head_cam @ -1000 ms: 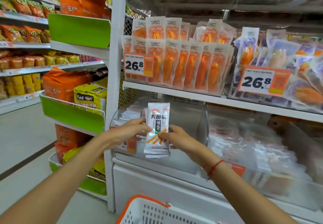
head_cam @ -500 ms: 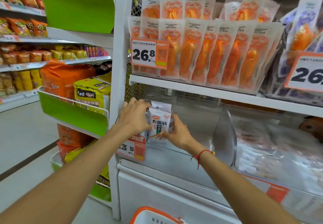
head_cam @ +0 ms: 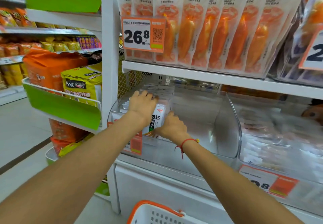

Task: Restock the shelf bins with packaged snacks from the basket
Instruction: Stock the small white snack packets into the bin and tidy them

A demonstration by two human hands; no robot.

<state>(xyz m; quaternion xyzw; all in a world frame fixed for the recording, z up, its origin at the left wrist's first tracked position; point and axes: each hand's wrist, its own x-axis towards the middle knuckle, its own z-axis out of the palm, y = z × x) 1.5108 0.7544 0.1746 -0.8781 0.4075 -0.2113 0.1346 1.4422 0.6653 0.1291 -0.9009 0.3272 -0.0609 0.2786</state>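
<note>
White basket (head_cam: 157, 215), orange rim, bottom edge of view, nearest you. Your right hand (head_cam: 172, 127): fingers curled round lower right edge of snack packet (head_cam: 157, 119) (white, green/black print). Your left hand (head_cam: 142, 104): laid over packet's top, fingers bent over stacked packets behind; grip itself hidden, can't tell. Packet upright inside clear bin (head_cam: 225, 127), left end, front of stack. Price tag (head_cam: 143, 33) "26.8" on shelf above, w/ orange packs (head_cam: 218, 26) behind.
</note>
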